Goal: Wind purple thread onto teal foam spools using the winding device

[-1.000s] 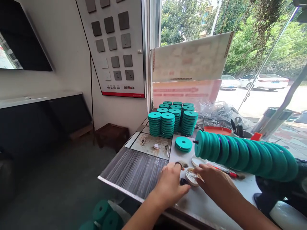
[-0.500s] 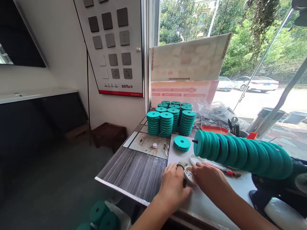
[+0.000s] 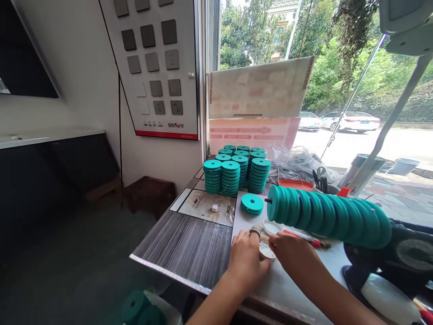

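Observation:
My left hand curls around the left side of a small round dish, thumb below and fingers above. Tiny pale bits lie inside the dish. Over its right rim, my right hand is closed in a pinch; what it holds, if anything, is hidden. A pale coiled thing is at my left fingertips. Just behind stands a white round lid or shallow dish. Beyond it lies a short pile of teal spools. A long row of teal spools sits on a horizontal rod above my right hand.
Several stacks of teal spools stand at the back. A small pinkish block lies on the patterned board. A red-handled brush lies behind my right hand. The dark machine stands right. More teal spools are below the table edge.
The view has shifted slightly, so things sit a little further left and lower. My right hand has tilted a little at the dish; my left hand keeps its place on it.

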`<state>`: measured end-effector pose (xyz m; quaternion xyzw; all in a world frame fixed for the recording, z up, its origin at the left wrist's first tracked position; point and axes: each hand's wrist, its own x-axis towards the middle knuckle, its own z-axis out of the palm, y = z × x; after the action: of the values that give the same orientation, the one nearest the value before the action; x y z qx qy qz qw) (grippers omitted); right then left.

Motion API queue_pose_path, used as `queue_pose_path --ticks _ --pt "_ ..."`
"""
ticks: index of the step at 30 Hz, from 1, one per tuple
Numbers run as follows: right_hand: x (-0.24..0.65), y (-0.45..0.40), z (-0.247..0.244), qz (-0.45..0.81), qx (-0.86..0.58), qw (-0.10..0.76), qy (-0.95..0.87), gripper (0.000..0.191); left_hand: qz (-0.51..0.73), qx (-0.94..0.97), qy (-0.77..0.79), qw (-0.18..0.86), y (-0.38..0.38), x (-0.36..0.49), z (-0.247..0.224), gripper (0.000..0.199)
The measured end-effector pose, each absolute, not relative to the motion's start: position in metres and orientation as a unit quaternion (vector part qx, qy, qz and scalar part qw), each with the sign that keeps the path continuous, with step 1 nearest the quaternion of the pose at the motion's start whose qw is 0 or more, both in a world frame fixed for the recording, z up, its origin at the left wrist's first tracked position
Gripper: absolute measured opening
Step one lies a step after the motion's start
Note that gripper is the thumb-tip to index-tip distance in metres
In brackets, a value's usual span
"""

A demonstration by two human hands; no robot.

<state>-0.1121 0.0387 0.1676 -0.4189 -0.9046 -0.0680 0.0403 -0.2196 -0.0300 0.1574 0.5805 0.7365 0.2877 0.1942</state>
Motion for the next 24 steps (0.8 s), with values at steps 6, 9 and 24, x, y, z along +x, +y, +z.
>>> queue_pose_path --ticks 6,9,24 --pt "-0.104 0.035 0.173 0.054 -0.45 0.064 -0.889 0.028 0.305 0.577 0.734 0.186 -0.029 -0.218 0.154 0.035" --pt "-0.104 0.036 0.172 0.07 -0.447 0.064 -0.889 0.03 0.304 0.576 0.732 0.201 -0.032 -0.221 0.159 0.034" --pt "-0.066 0.015 0.149 -0.004 -0.342 0.185 -0.921 0.023 0.661 0.404 0.525 0.353 -0.006 -0.252 0.207 0.042"
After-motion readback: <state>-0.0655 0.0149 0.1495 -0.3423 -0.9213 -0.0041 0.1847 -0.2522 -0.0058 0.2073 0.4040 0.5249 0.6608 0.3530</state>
